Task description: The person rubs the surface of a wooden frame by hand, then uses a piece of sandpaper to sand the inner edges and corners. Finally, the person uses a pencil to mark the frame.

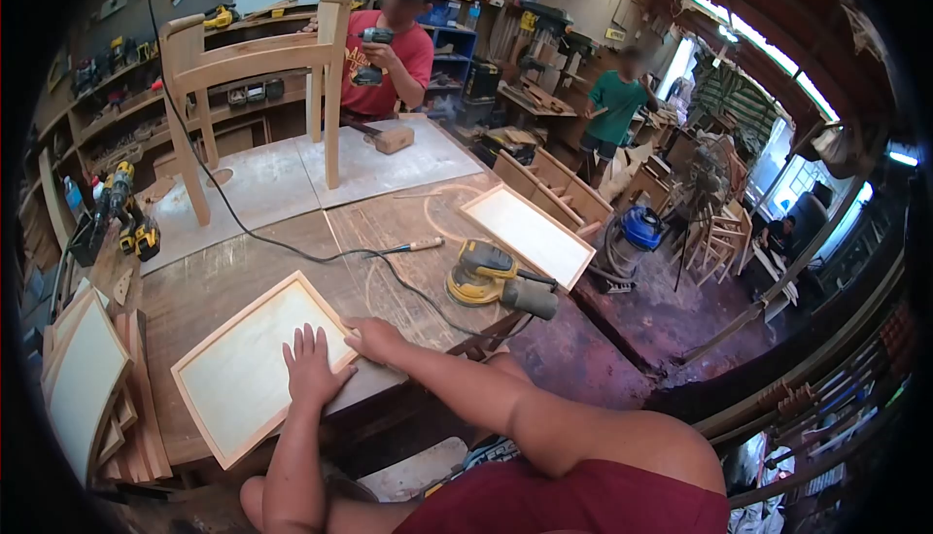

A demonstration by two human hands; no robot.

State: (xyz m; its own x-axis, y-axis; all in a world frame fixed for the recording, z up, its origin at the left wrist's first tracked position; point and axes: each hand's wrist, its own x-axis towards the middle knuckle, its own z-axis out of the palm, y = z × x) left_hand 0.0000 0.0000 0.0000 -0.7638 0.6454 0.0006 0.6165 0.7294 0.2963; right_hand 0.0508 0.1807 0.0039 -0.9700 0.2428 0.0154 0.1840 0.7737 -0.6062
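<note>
A shallow wooden frame with a pale flat panel inside point(238, 369) lies on the workbench near me. My left hand point(313, 371) rests flat on the panel with its fingers spread. At the frame's right side, my right hand point(377, 340) has its fingers closed on the wooden rim. Whether anything small is under those fingers is hidden. Beyond my right hand stands a yellow and black orbital sander point(486, 276) with a grey dust canister. A second framed panel point(530, 233) lies at the bench's right end.
A chisel-like tool point(413, 245) and a black cable point(258, 235) lie across the bench. Behind them stand a wooden chair frame point(255, 58) and a mallet point(391, 139). Cordless drills point(136, 223) and stacked panels point(92, 378) are at left. A person in red point(418, 58) holds a drill.
</note>
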